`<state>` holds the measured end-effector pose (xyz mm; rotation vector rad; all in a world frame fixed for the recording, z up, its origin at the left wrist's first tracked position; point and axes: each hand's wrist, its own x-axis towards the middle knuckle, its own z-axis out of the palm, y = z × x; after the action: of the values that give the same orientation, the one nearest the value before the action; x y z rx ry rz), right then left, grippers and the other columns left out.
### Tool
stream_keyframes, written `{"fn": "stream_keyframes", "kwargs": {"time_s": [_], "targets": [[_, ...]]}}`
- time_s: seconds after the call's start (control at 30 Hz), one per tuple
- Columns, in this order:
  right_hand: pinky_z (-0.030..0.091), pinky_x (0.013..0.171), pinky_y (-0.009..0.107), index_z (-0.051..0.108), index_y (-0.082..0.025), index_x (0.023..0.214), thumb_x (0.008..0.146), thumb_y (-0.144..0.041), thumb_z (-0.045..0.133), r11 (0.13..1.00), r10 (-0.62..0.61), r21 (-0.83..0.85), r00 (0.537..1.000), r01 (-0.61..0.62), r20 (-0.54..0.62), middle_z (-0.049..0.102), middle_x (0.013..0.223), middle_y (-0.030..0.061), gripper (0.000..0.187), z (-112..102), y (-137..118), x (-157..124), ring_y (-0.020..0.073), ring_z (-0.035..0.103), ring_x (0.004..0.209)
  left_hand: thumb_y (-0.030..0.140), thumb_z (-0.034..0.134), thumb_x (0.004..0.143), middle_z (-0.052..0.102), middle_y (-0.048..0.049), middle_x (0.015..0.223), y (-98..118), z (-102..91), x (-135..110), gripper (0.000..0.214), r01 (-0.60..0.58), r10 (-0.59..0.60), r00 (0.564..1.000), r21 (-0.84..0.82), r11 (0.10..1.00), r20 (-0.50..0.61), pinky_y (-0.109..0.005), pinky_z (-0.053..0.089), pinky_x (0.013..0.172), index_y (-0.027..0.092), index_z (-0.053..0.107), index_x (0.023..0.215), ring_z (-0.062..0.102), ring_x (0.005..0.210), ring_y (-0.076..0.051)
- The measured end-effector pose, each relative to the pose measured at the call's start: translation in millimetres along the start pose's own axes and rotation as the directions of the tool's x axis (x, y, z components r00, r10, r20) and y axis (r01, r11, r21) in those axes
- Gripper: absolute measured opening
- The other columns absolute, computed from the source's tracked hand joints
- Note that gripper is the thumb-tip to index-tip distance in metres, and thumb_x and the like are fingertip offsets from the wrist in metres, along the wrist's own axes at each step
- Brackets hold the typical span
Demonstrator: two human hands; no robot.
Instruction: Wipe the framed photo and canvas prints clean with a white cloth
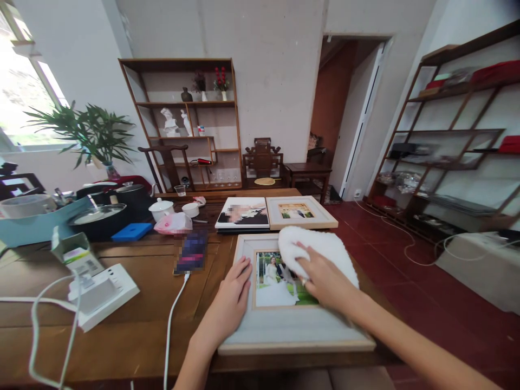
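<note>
A wide-bordered picture frame (298, 327) with a wedding photo (276, 281) in it lies on the wooden table in front of me. My left hand (233, 298) grips its left edge, fingers pointing away from me and curled over the border. My right hand (320, 276) holds a fluffy white cloth (339, 252) against the upper right of the frame. The cloth and this hand cover part of the photo and the right border. Just beyond lie a second picture frame (331, 221) with a smaller photo and a photo panel (260, 212), side by side.
Left on the brown table (154, 325) are a phone (193, 253) with a white charging cable (169, 309), a white power strip (117, 300), a small box (77, 252), a blue block (132, 232), a lidded pan (99, 216) and a white teapot (161, 208). Red floor lies right.
</note>
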<state>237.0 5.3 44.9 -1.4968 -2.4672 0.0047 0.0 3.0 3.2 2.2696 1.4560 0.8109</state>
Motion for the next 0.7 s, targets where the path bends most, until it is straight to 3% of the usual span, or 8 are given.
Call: {"fn": "stream_keyframes", "kwargs": {"time_s": [0.13, 0.23, 0.37, 0.57, 0.63, 0.7], "targets": [[0.021, 0.106, 0.042, 0.057, -0.006, 0.11, 0.067, -0.005, 0.044, 0.997, -0.045, -0.063, 0.999, 0.044, -0.029, 0.039, 0.136, 0.0188, 0.045, 3.2, 28.1, 34.0, 0.0272, 0.025, 0.131, 0.023, 0.034, 0.088, 0.04, -0.0093, 0.139, 0.1, -0.8, 0.5, 0.039, 0.013, -0.013, 1.0, -0.023, 1.0, -0.001, -0.046, 0.026, 0.106, 0.02, 0.049, 0.124, 0.031, 0.131, -0.023], [0.017, 0.108, 0.043, 0.059, -0.008, 0.108, 0.064, -0.004, 0.043, 0.994, -0.101, -0.039, 0.995, 0.102, 0.012, 0.043, 0.134, 0.0167, 0.047, 5.3, 27.5, 35.7, 0.0257, 0.024, 0.131, 0.024, 0.033, 0.089, 0.039, -0.0102, 0.139, -3.3, 2.1, 0.9, 0.04, 0.002, -0.002, 1.0, -0.014, 1.0, -0.012, -0.047, 0.027, 0.106, 0.018, 0.048, 0.126, 0.031, 0.131, -0.023], [0.018, 0.108, 0.042, 0.062, -0.012, 0.103, 0.064, -0.005, 0.042, 0.985, -0.161, 0.07, 0.982, 0.155, 0.103, 0.045, 0.133, 0.0145, 0.044, -4.7, 2.5, 3.6, 0.0237, 0.029, 0.129, 0.023, 0.033, 0.089, 0.042, -0.0107, 0.137, -8.8, 7.8, 0.6, 0.039, -0.033, 0.033, 0.997, -0.001, 0.999, -0.07, -0.046, 0.027, 0.106, 0.017, 0.048, 0.125, 0.033, 0.13, -0.022], [0.031, 0.101, 0.038, 0.063, -0.019, 0.095, 0.063, -0.006, 0.043, 0.966, -0.178, 0.238, 0.932, 0.104, 0.316, 0.059, 0.118, 0.01, 0.041, -35.7, -40.2, -48.8, 0.0243, 0.046, 0.118, 0.023, 0.033, 0.089, 0.044, -0.0087, 0.135, -11.5, 12.0, 0.5, 0.039, -0.056, 0.055, 0.992, 0.002, 0.998, -0.114, -0.044, 0.028, 0.107, 0.019, 0.049, 0.124, 0.035, 0.128, -0.021], [0.033, 0.101, 0.038, 0.064, -0.02, 0.097, 0.064, -0.006, 0.046, 0.955, -0.222, 0.264, 0.91, 0.131, 0.351, 0.058, 0.12, 0.0102, 0.04, -35.4, -50.0, -55.1, 0.0256, 0.049, 0.115, 0.023, 0.033, 0.089, 0.044, -0.0086, 0.135, -10.7, 12.0, 0.6, 0.038, -0.054, 0.054, 0.992, 0.001, 0.999, -0.11, -0.044, 0.027, 0.107, 0.019, 0.049, 0.124, 0.035, 0.129, -0.021], [0.031, 0.102, 0.037, 0.062, -0.02, 0.104, 0.065, -0.008, 0.049, 0.949, -0.237, 0.279, 0.917, 0.147, 0.322, 0.051, 0.128, 0.0103, 0.043, -28.9, -55.6, -55.7, 0.0263, 0.046, 0.118, 0.022, 0.033, 0.089, 0.044, -0.0083, 0.136, -9.7, 11.3, 0.7, 0.039, -0.054, 0.054, 0.993, 0.001, 0.999, -0.101, -0.044, 0.027, 0.107, 0.02, 0.049, 0.124, 0.035, 0.129, -0.021]]}}
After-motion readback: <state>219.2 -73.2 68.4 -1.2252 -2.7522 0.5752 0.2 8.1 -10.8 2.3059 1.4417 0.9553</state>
